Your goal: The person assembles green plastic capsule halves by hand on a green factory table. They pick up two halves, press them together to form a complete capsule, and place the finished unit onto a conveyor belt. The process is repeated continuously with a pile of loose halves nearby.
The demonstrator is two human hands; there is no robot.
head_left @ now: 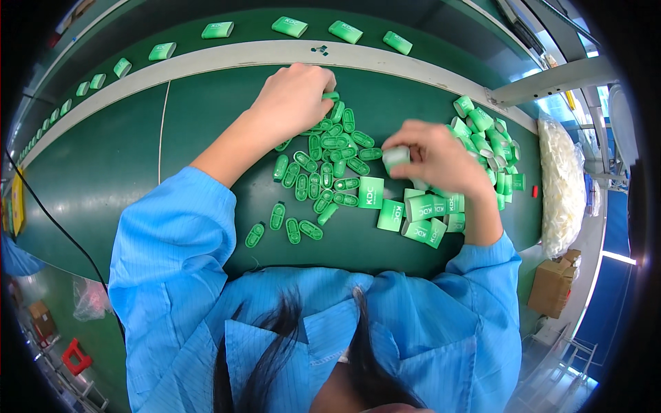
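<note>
At the far edge of the pile of small green oval plastic caps, my left hand is closed with a green cap at its fingertips. My right hand pinches a pale green and white sleeve, slightly blurred, just right of the caps. Under and nearer than my right hand lie several green printed sleeves, some flat and some showing open ends. A few caps lie apart at the near left of the pile.
Beyond a pale rail, a row of green sleeved pieces lies along a green belt. More sleeves are heaped at the right, beside a clear bag of white pieces. A cardboard box stands below the table's right side.
</note>
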